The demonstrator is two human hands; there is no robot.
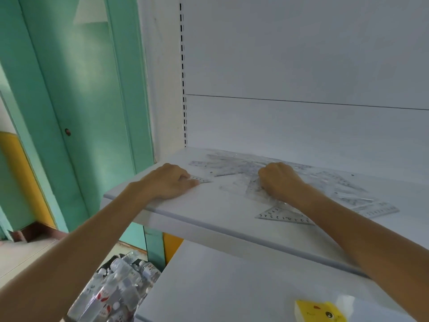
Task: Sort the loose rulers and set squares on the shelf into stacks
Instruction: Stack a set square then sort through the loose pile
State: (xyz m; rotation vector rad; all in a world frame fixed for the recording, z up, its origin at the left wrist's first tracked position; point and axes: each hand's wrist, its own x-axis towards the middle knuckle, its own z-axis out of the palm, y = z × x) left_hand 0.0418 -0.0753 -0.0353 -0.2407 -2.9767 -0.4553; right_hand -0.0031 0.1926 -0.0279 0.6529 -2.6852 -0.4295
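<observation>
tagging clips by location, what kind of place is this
Probably a small shop or its stockroom. A white shelf meets a slotted upright like retail racking, clear rulers and set squares lie loose on it like stationery stock, and a wrapped pack of water bottles sits low beside the unit.

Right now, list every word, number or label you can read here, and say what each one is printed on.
"5 4 3 2 1 0 1 2 3", roughly: scale digits on the near set square.
Long ruler at the right: digits too blurred to read.
Back rulers: markings too faint to read.
Bottles: red-and-white labels, unreadable.
Yellow box: a cartoon face, no readable text.
</observation>
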